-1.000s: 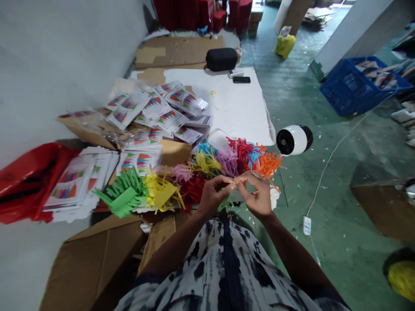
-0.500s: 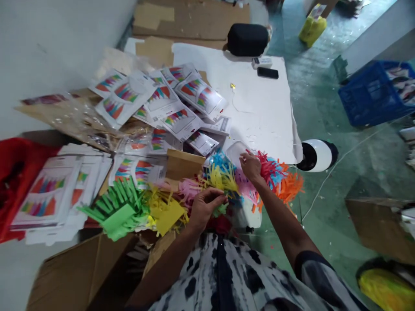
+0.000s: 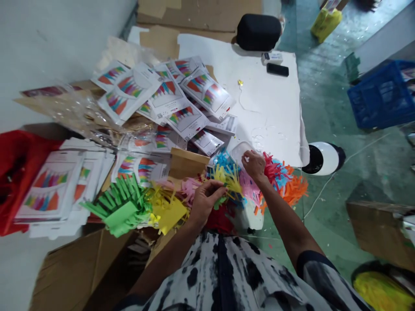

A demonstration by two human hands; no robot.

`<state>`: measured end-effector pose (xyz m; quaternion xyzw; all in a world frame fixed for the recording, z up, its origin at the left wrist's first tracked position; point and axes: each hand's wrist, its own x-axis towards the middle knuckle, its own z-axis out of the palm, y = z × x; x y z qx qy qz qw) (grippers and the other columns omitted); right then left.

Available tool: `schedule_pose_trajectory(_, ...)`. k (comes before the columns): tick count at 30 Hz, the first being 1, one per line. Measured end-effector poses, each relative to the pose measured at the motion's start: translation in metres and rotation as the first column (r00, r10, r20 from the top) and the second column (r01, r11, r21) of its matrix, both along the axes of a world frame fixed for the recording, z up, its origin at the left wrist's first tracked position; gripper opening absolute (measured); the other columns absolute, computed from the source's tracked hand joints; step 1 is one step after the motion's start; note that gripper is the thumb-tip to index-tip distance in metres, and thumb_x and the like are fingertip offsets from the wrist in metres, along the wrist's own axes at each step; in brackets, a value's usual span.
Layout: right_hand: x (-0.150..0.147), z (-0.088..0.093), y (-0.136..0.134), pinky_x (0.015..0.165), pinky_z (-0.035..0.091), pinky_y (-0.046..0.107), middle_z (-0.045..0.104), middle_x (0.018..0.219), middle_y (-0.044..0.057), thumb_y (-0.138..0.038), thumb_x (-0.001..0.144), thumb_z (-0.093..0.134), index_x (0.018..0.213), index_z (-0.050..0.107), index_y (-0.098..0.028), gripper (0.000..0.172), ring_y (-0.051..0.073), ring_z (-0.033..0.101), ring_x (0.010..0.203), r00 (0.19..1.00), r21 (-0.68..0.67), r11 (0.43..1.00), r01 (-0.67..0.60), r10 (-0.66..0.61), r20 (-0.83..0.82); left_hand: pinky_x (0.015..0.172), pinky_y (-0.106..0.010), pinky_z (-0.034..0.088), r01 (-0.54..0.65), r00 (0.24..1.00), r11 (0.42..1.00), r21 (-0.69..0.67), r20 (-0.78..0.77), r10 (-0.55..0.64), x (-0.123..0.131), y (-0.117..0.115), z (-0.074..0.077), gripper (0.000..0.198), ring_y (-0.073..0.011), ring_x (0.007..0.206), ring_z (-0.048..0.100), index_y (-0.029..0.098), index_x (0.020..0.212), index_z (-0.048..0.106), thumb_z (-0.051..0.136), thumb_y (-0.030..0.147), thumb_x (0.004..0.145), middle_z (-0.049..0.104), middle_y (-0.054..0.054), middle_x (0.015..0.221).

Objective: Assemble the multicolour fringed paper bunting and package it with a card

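Observation:
My left hand [image 3: 207, 195] is closed in a pinch over a small bit of green tissue fringe [image 3: 220, 202]; what lies between thumb and fingertips is too small to make out. My right hand [image 3: 253, 164] has its fingers drawn together at a small clear plastic box [image 3: 241, 150], and anything in them is hidden. Around the hands lie paper fringe tassels: yellow [image 3: 228, 176], blue [image 3: 223, 158], pink [image 3: 249, 185], red [image 3: 271, 166] and orange [image 3: 295, 192]. Left of my left hand are a green tassel [image 3: 121, 216] and another yellow tassel [image 3: 170, 211].
Printed tassel-garland packets [image 3: 191, 121] are heaped at the back left, near a stack of printed cards [image 3: 48, 185]. A black case [image 3: 258, 32], a phone [image 3: 277, 70] and a thin string [image 3: 241, 97] lie on the white tabletop [image 3: 275, 112]. An open cardboard box [image 3: 71, 268] stands below left.
The view has shifted slightly, so the table items sit a little further right and higher. My right hand's fingers have drawn in at the clear box; my left hand keeps its pinch.

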<state>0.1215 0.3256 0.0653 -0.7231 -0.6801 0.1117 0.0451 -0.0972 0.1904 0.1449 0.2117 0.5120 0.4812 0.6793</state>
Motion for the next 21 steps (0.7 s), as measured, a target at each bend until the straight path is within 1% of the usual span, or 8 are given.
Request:
schedule_pose_trajectory(3,0.0,0.023,-0.019,0.075,0.037,0.031,0.072,0.089,0.004,-0.031,0.094,0.055,0.094,0.07,-0.021,0.018,0.02,0.061,0.081,0.995,0.112,0.994,-0.011,0.023,-0.102,0.075,-0.022,0.055,-0.041,0.999,0.999,0.012,0.023,0.04,0.007,0.0,0.006,0.032,-0.0105,0.074,0.07,0.02,0.087,0.072,0.093,0.038,0.071,0.076,0.0,0.083)
schedule_pose_trajectory(6,-0.003,0.052,-0.057,0.069,0.037,0.029,0.063,0.074,-0.001,-0.028,0.092,0.053,0.082,0.063,-0.022,0.015,0.016,0.054,0.068,0.951,0.183,0.983,-0.007,0.063,-0.304,0.075,-0.023,0.055,-0.05,0.999,0.998,0.029,0.004,0.05,0.015,-0.007,0.011,0.033,-0.011,0.073,0.069,0.02,0.088,0.071,0.092,0.039,0.071,0.075,0.001,0.082)
schedule_pose_trajectory(9,-0.007,0.079,-0.11,0.064,0.038,0.027,0.057,0.068,-0.003,-0.029,0.095,0.054,0.078,0.06,-0.023,0.02,0.014,0.05,0.062,0.83,0.132,0.987,-0.096,0.153,-0.536,0.078,-0.024,0.055,-0.006,0.998,0.998,0.063,-0.065,0.01,0.025,-0.022,0.014,0.032,-0.0125,0.077,0.07,0.02,0.09,0.072,0.09,0.039,0.073,0.076,0.0,0.085)
schedule_pose_trajectory(11,-0.007,0.093,-0.145,0.064,0.041,0.026,0.061,0.071,-0.002,-0.028,0.096,0.056,0.082,0.063,-0.023,0.017,0.014,0.054,0.064,0.76,0.107,0.97,-0.219,0.238,-0.604,0.08,-0.025,0.054,0.047,0.991,0.994,0.097,-0.13,-0.034,0.033,-0.034,0.015,0.029,-0.0135,0.08,0.069,0.019,0.09,0.074,0.089,0.039,0.075,0.076,-0.001,0.086)
schedule_pose_trajectory(13,-0.004,0.102,-0.174,0.069,0.045,0.027,0.068,0.08,0.001,-0.026,0.098,0.057,0.091,0.07,-0.023,0.014,0.016,0.062,0.072,0.769,0.13,0.944,-0.302,0.322,-0.552,0.078,-0.025,0.053,0.084,0.981,0.989,0.121,-0.183,-0.061,0.042,-0.047,0.017,0.027,-0.0138,0.079,0.067,0.018,0.088,0.074,0.087,0.038,0.076,0.074,-0.001,0.085)
schedule_pose_trajectory(16,0.007,0.109,-0.202,0.072,0.048,0.03,0.076,0.091,0.006,-0.028,0.102,0.056,0.103,0.076,-0.023,0.02,0.019,0.068,0.08,0.812,0.18,0.927,-0.328,0.375,-0.448,0.077,-0.024,0.052,0.097,0.979,0.989,0.11,-0.191,-0.074,0.055,-0.065,0.023,0.027,-0.0136,0.077,0.065,0.018,0.087,0.074,0.087,0.039,0.076,0.072,0.0,0.083)
schedule_pose_trajectory(18,0.017,0.113,-0.214,0.071,0.05,0.03,0.078,0.091,0.007,-0.029,0.103,0.057,0.106,0.078,-0.024,0.022,0.019,0.07,0.077,0.786,0.184,0.929,-0.32,0.369,-0.497,0.076,-0.024,0.051,0.103,0.983,0.991,0.086,-0.161,-0.088,0.064,-0.077,0.028,0.029,-0.0133,0.076,0.065,0.018,0.087,0.074,0.088,0.04,0.075,0.072,0.0,0.082)
schedule_pose_trajectory(21,0.03,0.118,-0.232,0.063,0.051,0.03,0.079,0.084,0.004,-0.033,0.1,0.064,0.104,0.08,-0.025,0.019,0.017,0.067,0.065,0.692,0.132,0.953,-0.272,0.289,-0.661,0.072,-0.024,0.05,0.122,0.988,0.991,0.057,-0.107,-0.115,0.074,-0.096,0.034,0.029,-0.0128,0.071,0.064,0.018,0.086,0.074,0.088,0.04,0.074,0.071,0.001,0.078)
